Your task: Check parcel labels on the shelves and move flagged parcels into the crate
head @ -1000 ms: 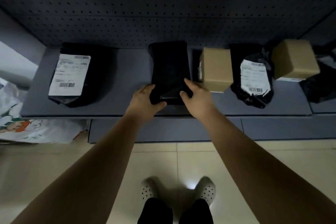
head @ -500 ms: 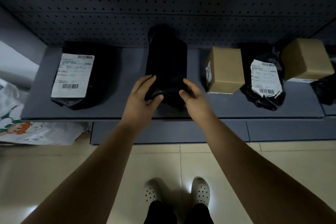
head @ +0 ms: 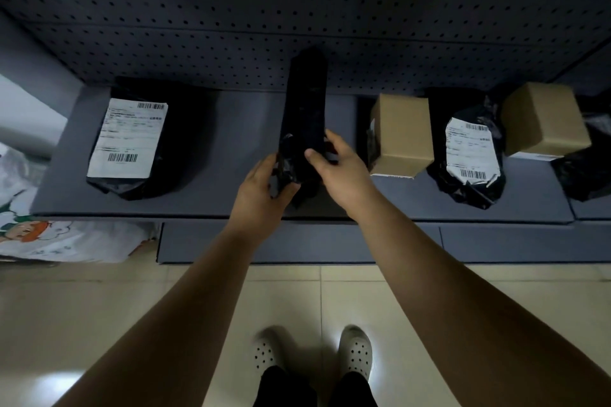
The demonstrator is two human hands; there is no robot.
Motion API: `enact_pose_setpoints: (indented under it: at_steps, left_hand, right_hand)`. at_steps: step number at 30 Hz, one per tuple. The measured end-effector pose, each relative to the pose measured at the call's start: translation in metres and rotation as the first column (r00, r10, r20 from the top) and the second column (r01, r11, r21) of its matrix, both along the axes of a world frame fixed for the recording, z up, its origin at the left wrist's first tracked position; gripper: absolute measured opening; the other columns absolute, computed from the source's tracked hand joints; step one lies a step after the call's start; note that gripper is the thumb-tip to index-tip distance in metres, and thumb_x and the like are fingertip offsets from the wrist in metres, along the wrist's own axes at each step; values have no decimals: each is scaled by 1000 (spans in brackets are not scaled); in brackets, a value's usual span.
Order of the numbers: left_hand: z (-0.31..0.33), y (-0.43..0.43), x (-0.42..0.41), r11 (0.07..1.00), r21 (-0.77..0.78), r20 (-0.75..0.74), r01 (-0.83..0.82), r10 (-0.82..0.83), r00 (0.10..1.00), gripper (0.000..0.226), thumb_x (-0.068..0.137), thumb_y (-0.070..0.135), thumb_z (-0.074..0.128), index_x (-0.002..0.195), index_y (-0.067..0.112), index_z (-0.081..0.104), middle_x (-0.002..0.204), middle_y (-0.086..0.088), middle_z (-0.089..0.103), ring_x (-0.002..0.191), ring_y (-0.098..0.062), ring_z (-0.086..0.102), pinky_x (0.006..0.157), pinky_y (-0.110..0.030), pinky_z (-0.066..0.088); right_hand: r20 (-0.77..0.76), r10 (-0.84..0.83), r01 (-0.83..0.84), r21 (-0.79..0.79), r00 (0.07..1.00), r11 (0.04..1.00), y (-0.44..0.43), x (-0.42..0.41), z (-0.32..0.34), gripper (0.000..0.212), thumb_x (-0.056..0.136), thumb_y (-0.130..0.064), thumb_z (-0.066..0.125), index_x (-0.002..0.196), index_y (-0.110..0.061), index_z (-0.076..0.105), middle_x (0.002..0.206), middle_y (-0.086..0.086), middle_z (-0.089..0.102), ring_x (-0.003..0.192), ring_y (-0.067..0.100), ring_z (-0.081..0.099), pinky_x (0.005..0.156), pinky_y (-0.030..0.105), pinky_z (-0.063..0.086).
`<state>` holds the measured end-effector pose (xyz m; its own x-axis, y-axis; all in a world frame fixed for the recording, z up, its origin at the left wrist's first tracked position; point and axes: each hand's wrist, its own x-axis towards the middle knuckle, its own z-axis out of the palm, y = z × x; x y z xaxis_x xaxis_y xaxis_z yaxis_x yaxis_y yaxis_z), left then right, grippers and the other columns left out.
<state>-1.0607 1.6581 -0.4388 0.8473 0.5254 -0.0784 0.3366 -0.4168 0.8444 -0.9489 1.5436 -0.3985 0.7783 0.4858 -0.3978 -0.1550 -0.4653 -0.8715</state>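
Note:
A black plastic parcel [head: 305, 109] stands on edge above the middle of the grey shelf [head: 231, 142], turned so it looks narrow; no label shows on it. My left hand [head: 261, 188] grips its lower left corner and my right hand [head: 340, 168] grips its lower right side. To the left lies a black parcel with a white label [head: 129, 139]. On the right sit a brown box [head: 401, 135], a labelled black parcel [head: 469, 149] and a second brown box [head: 542, 119]. No crate is in view.
A pegboard back panel [head: 297, 10] rises behind the shelf. Another black bag [head: 588, 168] lies at the far right edge. A white printed plastic bag [head: 49, 238] sits on the tiled floor at the left, below the shelf. My feet stand on the floor below.
The black parcel lay flat on the shelf; both hands have lifted its near end and turned it up on edge, so it now looks narrow and tall.

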Motion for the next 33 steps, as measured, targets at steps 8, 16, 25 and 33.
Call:
enact_pose_setpoints:
  at_steps: [8,16,25,33]
  left_hand:
    - [4,17,-6,937,324,-8,133,-138,990,49,82,37,63,126,16,63,134,1,57,121,-24,48,104,-24,30]
    - [-8,3,10,936,310,-6,165,-172,985,43,84,15,73,126,10,63,139,-8,50,123,-32,47,106,-34,34]
    - [-9,15,8,905,331,-155,269,-229,961,55,88,26,70,138,10,54,151,-2,41,133,-29,41,110,-36,33]
    - [0,27,-6,810,538,-81,233,-226,971,44,89,42,51,121,17,66,126,-1,61,121,-28,48,94,-50,45]
  right_hand:
    - [-269,-218,233,24,938,972,-4,1,-21,41,103,-8,41,139,-21,54,125,3,64,108,21,61,88,31,52]
    - [-6,-32,30,-200,999,979,-53,7,-28,45,96,-41,59,138,-28,53,127,-5,62,113,14,58,99,29,44]
    - [146,195,-169,-173,970,970,-46,8,-30,91,78,-27,82,153,-30,30,155,-1,34,141,14,34,108,21,26]
    - [475,256,-117,-303,842,946,-42,18,-22,61,90,-23,69,146,-17,46,152,8,41,139,24,39,112,18,24]
